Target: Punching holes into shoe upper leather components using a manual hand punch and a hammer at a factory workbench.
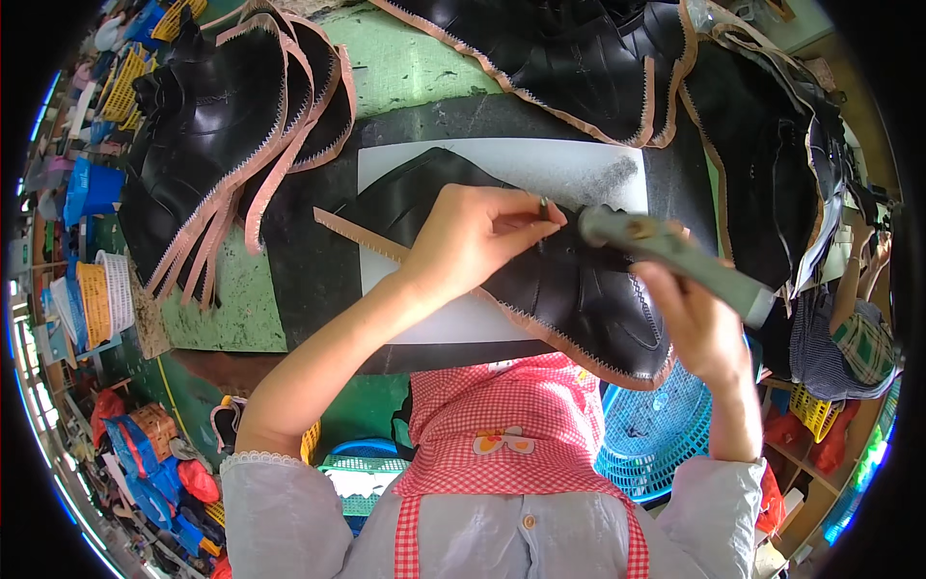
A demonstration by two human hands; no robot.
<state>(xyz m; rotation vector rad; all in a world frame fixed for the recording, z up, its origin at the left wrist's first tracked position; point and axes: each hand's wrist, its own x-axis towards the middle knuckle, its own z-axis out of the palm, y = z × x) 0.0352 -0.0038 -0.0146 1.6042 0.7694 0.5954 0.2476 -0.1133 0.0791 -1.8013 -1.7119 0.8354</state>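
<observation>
My left hand pinches a short, thin metal punch between thumb and fingertips, over a black leather boot upper. Most of the punch is hidden by the fingers. My right hand is wrapped around a hammer, whose grey-green metal head is raised just right of the punch. The hammer's handle is mostly covered by the hand. Tan zigzag-stitched edging runs along the upper, and a loose strip of it sticks out to the left. Beneath lies a white board.
The board rests on a black mat on a green table. Stacks of black uppers lie at the left, the back and the right. Below the table edge is a blue basket. Another person's arm shows far right.
</observation>
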